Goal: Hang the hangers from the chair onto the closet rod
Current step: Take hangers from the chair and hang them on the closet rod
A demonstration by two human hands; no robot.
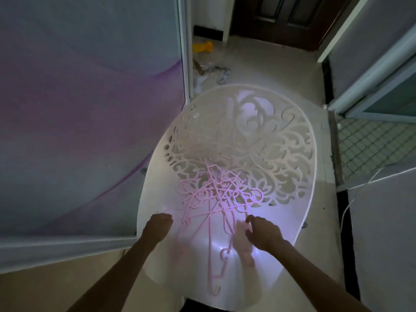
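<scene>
A tangled pile of several pink plastic hangers point(216, 194) lies on the glossy seat of a white chair point(157, 199) with an ornate cut-out back point(270, 136). One long hanger point(210, 255) reaches toward the seat's front edge. My left hand point(157, 228) is at the pile's left side, its curled fingertips pinching the end of a hanger arm. My right hand point(263, 233) hovers just above the right side of the pile, with its fingers loosely bent and holding nothing. No closet rod is in view.
A wardrobe with a purple-grey panel point(90, 109) stands close on the left. Door frames point(371, 70) are on the right. On the tiled floor beyond the chair lie a yellow object point(202, 48) and crumpled plastic point(213, 73). A white cable point(346, 212) runs at the right.
</scene>
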